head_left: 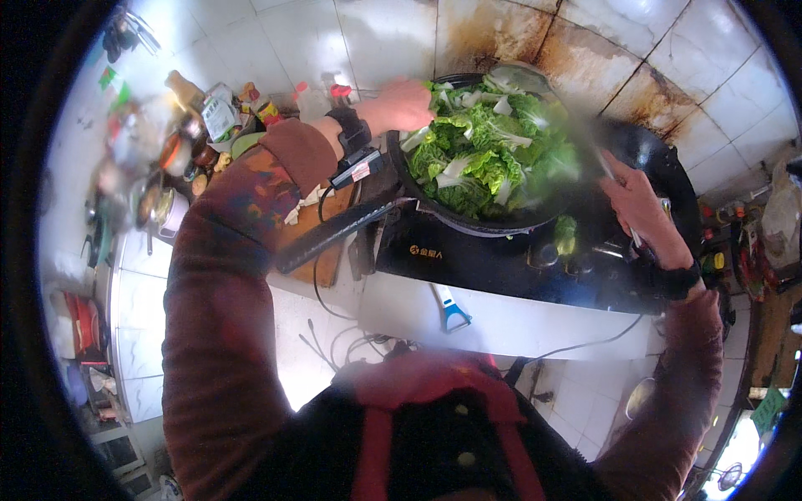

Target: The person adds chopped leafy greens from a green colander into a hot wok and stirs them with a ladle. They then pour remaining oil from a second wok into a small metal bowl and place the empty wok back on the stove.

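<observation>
A black frying pan [495, 225] full of chopped leafy greens [489, 150] stands on a black gas stove [476, 257]. My left hand [401, 106] is at the pan's upper left rim, its fingers bent against the greens; whether they grip a leaf is hidden. My right hand [642, 203] is closed around the handle of a metal spatula [589, 138], whose broad head lies over the greens at the pan's far side. A loose leaf piece [565, 235] lies on the stovetop below the pan. The pan's handle [341, 235] points to the lower left.
A second black wok [658, 156] stands to the right. Left of the pan are a wooden cutting board [322, 269] with white pieces and a knife-like dark object. A blue and white peeler [450, 308] lies on the counter's front ledge. Bottles with red caps [341, 94] stand by the tiled wall.
</observation>
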The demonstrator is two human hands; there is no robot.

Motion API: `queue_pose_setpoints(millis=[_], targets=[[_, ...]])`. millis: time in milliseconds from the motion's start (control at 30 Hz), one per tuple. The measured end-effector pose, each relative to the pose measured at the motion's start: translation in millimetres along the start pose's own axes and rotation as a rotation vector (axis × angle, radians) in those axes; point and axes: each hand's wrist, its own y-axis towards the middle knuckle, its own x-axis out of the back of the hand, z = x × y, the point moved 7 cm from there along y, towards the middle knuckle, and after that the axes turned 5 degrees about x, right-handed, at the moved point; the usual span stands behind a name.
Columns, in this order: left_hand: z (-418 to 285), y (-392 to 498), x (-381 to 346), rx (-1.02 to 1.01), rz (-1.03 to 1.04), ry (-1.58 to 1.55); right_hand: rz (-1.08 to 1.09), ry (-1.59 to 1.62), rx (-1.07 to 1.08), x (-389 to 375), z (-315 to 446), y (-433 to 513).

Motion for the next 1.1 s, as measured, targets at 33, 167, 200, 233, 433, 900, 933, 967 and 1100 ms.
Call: queue_pose_setpoints(millis=[33,167,200,233,433,900,933,967,1100], targets=[[-4.3,-1.4,0.6,-0.016,-0.023,-0.005,0.019,-0.030,0.034,-3.5,1.8,-3.5],[-16.2,-4.2,-6.2,-0.046,0.030,-0.048,0.010,-0.083,0.117,-7.0,14.5,0.1],[-18.1,-4.5,-9.1,-0.045,0.066,-0.087,0.047,-0.099,0.088,-9.7,15.9,6.4],[-20.7,-7.8,-12.6,-0.054,0.089,-0.128,0.077,-0.113,0.057,-11.3,17.5,12.8],[-40.6,-25.9,-22.5,-0.100,0.154,-0.186,0.379,-0.094,0.141,-34.0,44.3,35.3],[-56.1,-75.5,10.1,-0.199,0.312,-0.410,0.071,-0.301,0.272,6.3,23.1,-88.7],[-61.5,-78.9,10.4,-0.203,0.313,-0.466,0.054,-0.302,0.208,6.5,12.4,-101.7],[-66.3,-81.0,9.7,-0.199,0.322,-0.468,0.033,-0.304,0.146,5.1,2.0,-112.3],[-83.8,-84.5,10.4,-0.199,0.267,-0.413,-0.167,-0.435,0.595,-2.1,22.6,-137.9]])
